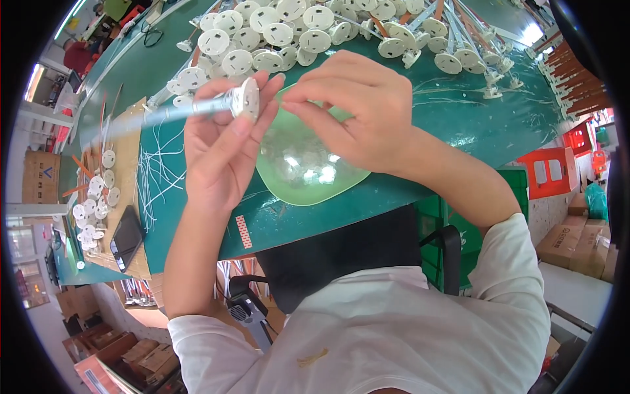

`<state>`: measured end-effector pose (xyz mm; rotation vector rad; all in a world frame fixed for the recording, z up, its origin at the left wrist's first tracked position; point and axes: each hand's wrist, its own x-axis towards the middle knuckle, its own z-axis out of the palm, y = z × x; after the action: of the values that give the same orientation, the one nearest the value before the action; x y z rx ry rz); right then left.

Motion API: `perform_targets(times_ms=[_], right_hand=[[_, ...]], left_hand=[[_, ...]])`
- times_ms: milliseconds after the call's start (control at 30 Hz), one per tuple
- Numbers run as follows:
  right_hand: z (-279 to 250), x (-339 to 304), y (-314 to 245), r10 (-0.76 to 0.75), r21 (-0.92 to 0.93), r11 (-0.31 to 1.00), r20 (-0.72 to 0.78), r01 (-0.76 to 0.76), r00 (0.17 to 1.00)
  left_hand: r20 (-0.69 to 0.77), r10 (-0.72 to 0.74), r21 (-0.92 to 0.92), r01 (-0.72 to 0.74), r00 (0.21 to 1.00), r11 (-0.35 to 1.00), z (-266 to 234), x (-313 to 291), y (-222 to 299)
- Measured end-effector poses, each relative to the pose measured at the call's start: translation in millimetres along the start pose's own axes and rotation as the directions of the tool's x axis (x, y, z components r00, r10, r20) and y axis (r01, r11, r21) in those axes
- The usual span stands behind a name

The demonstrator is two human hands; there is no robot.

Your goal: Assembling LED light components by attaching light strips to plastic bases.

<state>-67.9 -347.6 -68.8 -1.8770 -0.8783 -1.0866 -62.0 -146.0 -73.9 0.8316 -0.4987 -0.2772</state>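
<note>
My left hand (213, 154) is closed round a white round disc piece (247, 98), thumb on its edge and fingers behind it. A pale strip-like stem (164, 117) runs from the disc to the left and blurs at its far end. Just right of the disc, my right hand (367, 108) pinches thumb and forefinger together; what they hold, if anything, is too small to make out. Beneath both hands sits a green bowl (282, 187), its contents shiny and hard to tell apart. Part of the bowl is hidden by my right hand.
Many similar white disc pieces (262, 36) are heaped at the back of the green table (459, 131). On the left are a cardboard sheet (134, 171), more disc pieces (95, 200), a dark phone (127, 238) and loose white wires (157, 174). A red crate (548, 172) stands right.
</note>
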Motion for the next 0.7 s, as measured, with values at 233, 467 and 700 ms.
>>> perform_targets(times_ms=[233,467,700], right_hand=[[5,1,-6,-0.155,-0.029,0.988,-0.025,0.155,0.988],[3,-3,-3,-0.134,0.014,0.991,0.016,0.134,0.991],[4,-9,-13,-0.150,-0.047,0.987,0.029,0.152,0.988]], left_hand=[[0.009,-0.021,0.091,0.020,1.000,0.996,-1,-6,3],[-0.034,-0.029,0.181,0.035,0.999,0.983,-6,-5,-2],[-0.004,0.054,0.424,-0.047,0.999,0.904,-1,-8,-3]])
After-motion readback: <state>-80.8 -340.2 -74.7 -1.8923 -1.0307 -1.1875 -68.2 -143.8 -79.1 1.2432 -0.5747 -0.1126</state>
